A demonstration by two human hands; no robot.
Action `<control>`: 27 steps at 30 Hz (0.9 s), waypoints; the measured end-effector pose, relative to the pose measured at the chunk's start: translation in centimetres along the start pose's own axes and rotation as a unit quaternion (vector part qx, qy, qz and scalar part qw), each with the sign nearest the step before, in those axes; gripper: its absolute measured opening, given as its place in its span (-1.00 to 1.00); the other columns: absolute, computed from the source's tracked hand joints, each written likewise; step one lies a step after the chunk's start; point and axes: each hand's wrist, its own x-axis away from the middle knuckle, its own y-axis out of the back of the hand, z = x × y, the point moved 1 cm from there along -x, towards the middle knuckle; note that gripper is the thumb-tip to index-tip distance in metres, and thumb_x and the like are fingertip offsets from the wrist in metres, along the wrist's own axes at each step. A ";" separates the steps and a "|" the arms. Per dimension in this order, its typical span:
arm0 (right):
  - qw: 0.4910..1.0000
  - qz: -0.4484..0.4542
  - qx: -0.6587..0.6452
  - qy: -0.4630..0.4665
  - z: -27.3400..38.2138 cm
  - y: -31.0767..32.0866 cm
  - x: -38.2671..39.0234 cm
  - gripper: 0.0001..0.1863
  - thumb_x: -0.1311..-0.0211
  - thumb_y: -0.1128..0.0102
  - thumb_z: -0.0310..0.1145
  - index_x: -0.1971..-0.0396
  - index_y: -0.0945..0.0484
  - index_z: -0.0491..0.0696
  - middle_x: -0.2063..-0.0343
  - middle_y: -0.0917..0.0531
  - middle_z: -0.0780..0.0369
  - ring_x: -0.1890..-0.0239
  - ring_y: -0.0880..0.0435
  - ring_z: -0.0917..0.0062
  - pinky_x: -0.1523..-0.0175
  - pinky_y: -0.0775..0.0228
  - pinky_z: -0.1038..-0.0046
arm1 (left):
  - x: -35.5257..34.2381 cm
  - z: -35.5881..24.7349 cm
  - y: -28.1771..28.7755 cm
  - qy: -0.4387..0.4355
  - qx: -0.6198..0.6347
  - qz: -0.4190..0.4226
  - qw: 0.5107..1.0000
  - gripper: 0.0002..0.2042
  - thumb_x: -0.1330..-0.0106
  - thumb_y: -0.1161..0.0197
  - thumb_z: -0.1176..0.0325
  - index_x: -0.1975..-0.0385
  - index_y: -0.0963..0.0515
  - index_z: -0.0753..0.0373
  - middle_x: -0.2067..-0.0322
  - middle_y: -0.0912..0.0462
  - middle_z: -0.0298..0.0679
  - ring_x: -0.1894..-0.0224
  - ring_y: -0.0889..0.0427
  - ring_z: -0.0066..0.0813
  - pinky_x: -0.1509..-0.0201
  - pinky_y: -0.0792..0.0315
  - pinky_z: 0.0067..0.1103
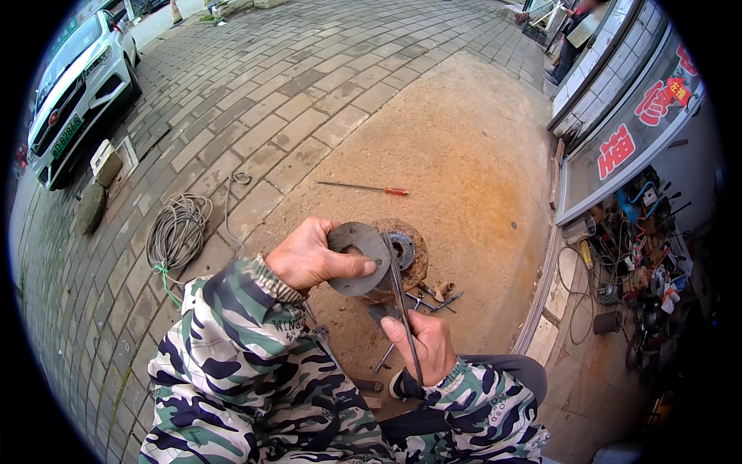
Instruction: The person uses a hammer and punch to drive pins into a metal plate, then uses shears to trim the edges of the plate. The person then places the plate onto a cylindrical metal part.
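My left hand [313, 259] pinches a flat dark grey disc [358, 278], thumb on its upper face. The disc has a round centre hole and several small holes near its rim. My right hand [427, 342] is closed round a long, narrow dark metal tool [403, 301], which looks like two thin bars lying together; its exact kind is unclear. The tool's upper part runs along the disc's right edge. Behind both, a rusty round flanged metal part [417, 263] with a dark hub stands on the ground, partly hidden by the disc.
A red-handled screwdriver [396, 191] lies beyond my hands. Metal hand tools [443, 298] lie close by on the right. Coiled cable [179, 232] rests on the paving at left, near a parked white car [85, 85]. Piled parts [638, 271] fill the doorway; a person [572, 46] stands far right.
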 end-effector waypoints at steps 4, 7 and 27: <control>1.000 0.012 -0.005 0.004 0.0 -0.3 -0.1 -0.43 -0.35 -0.21 0.03 0.57 -0.50 -0.25 0.75 -0.46 0.04 0.67 -0.48 0.35 0.47 -0.34 0.29 | 0.4 0.0 0.5 0.002 -0.008 -0.008 1.000 -0.75 -0.15 -0.48 0.49 0.18 -0.66 0.39 0.31 -0.75 -0.28 0.29 -0.69 -0.58 0.11 -0.57 -0.62; 1.000 0.015 0.002 0.000 0.1 0.0 -0.1 -0.42 -0.35 -0.21 0.03 0.58 -0.50 -0.25 0.75 -0.46 0.03 0.67 -0.48 0.34 0.47 -0.34 0.29 | 0.3 0.0 0.4 0.004 -0.013 -0.003 1.000 -0.75 -0.14 -0.49 0.49 0.20 -0.66 0.38 0.33 -0.74 -0.30 0.31 -0.68 -0.59 0.15 -0.56 -0.63; 0.998 -0.027 -0.043 -0.028 -1.6 0.3 0.0 -0.47 -0.34 -0.25 0.00 0.56 -0.51 -0.22 0.73 -0.49 0.13 0.64 -0.52 0.48 0.47 -0.33 0.33 | 0.4 -0.2 0.5 0.029 -0.053 -0.001 0.998 -0.72 -0.12 -0.51 0.49 0.18 -0.66 0.41 0.32 -0.75 -0.30 0.31 -0.67 -0.61 0.15 -0.56 -0.63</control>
